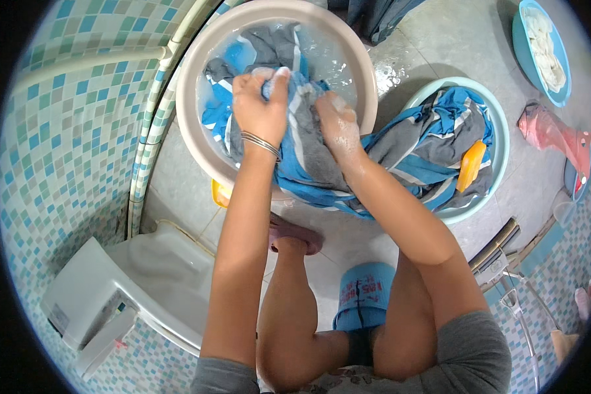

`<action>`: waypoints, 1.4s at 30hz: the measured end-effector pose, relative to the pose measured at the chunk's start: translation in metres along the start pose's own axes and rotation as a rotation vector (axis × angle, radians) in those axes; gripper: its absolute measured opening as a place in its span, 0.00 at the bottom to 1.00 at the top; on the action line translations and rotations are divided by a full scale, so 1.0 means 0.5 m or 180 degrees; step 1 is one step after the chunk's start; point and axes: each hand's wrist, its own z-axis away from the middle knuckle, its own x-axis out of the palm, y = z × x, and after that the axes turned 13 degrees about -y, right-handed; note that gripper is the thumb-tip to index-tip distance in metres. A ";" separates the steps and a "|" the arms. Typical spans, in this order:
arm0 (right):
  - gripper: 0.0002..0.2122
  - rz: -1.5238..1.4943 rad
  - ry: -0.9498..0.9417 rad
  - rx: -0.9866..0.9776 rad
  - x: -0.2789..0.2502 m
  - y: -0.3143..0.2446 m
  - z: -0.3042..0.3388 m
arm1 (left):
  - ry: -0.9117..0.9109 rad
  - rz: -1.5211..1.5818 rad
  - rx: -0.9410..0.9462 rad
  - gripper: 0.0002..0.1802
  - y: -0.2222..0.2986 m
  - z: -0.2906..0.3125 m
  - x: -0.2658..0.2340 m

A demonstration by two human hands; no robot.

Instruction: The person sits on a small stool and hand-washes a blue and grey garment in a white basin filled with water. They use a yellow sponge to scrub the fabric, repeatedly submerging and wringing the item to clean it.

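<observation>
A large striped cloth [306,125] in blue, grey and white lies partly in the soapy water of a beige basin [186,121]. My left hand [261,105], with bangles at the wrist, is closed round a bunched part of it above the water. Wet with suds, my right hand [339,125] grips the cloth just to the right. From there the fabric runs over the basin's rim into a pale blue basin [499,138], where more of it is heaped. On that heap rests an orange-yellow block [471,166], its exact kind unclear.
A squat toilet [171,259] lies at lower left beside the tiled wall. At upper right stands a blue basin [520,39] holding white cloth [544,49]. A pink bag-like item [555,134] sits below it. Between my legs is a blue bucket [368,289].
</observation>
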 end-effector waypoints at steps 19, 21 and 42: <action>0.08 -0.2048 0.0789 -0.0547 -0.127 -0.040 0.021 | -0.0411 -0.0533 0.0031 0.20 -0.005 0.176 -0.088; 0.11 -0.1694 0.0952 -0.0392 -0.127 -0.052 0.030 | -0.0553 -0.0300 0.0258 0.22 0.014 0.225 -0.132; 0.28 -0.4831 -0.0124 0.0573 -0.055 -0.002 0.003 | -0.1353 0.0119 -0.0059 0.20 -0.180 0.050 -0.040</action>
